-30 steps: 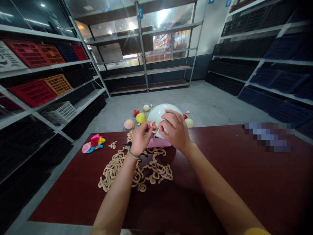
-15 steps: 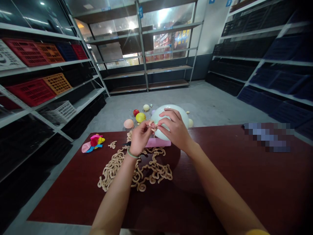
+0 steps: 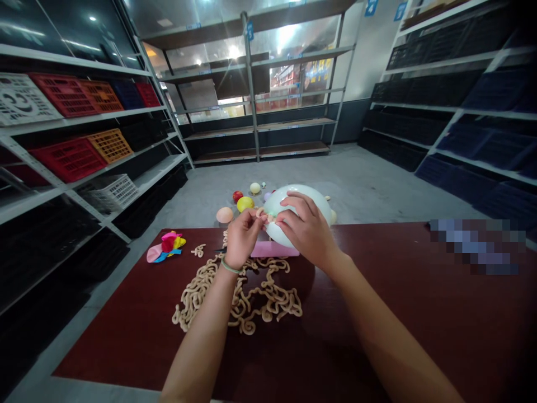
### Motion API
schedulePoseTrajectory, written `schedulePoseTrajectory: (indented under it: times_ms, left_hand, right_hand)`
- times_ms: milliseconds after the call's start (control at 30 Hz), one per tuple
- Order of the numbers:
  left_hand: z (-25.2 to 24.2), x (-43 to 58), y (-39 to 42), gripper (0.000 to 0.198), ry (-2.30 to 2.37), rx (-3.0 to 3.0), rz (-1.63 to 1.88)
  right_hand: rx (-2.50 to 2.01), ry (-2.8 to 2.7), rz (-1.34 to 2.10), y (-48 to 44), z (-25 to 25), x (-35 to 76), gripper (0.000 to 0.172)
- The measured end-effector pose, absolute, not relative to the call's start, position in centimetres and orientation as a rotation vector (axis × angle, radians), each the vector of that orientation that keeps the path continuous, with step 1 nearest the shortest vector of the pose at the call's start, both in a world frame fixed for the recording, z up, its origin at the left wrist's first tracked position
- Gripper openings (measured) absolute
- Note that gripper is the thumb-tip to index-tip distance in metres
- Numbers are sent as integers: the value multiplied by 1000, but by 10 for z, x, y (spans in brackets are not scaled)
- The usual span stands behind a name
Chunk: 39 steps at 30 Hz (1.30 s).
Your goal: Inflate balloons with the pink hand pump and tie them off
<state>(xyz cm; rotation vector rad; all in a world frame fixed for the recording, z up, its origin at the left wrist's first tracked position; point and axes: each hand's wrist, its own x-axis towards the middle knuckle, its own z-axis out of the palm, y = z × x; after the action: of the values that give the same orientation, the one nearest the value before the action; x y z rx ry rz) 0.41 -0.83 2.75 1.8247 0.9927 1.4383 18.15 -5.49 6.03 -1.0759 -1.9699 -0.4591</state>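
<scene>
A large, pale mint inflated balloon (image 3: 302, 196) is held up over the table's far edge, its neck toward my hands. My left hand (image 3: 243, 235), with a green band at the wrist, pinches a short piece of beige cord (image 3: 260, 212) beside the neck. On the neck side of the balloon, my right hand (image 3: 308, 229) has thumb and fingertips pressed together on the cord; the exact grip is partly hidden. Below lie a tangle of curly beige cord (image 3: 197, 291) and a pink cylinder (image 3: 274, 249). A dark pointed tool (image 3: 220, 250) shows partly behind my left wrist.
Limp coloured balloons (image 3: 168, 246) and a small cord piece (image 3: 198, 250) lie at the left of the dark red table (image 3: 377, 313). Several inflated balloons, including a yellow one (image 3: 245, 204), rest on the floor beyond. Shelves with crates (image 3: 69, 159) stand around.
The view has shifted slightly, so everything sits a little lower and further right. Both hands keep their pinch at the balloon's neck, with the right fingers slightly re-angled.
</scene>
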Motion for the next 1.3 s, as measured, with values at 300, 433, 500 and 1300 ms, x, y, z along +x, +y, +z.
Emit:
schedulePoseTrajectory:
  times_ms: [300,433,500,1300]
  left_hand:
    - [27,5,-9,25,1194,1868,1561]
    - [28,5,-10,24,1214,1865,1610]
    - [28,6,-10,24,1212,1852,1629]
    - [22,7,5,20,723,1416,1677]
  right_hand:
    - [-1068,-1953,-569,-53,46,166,11]
    - [-1050,-1940,-528,-52,42,164,12]
    - [-1043,-1933,-512,-52,41,164,12]
    - [-1320,-1177,89,-27,37,230,98]
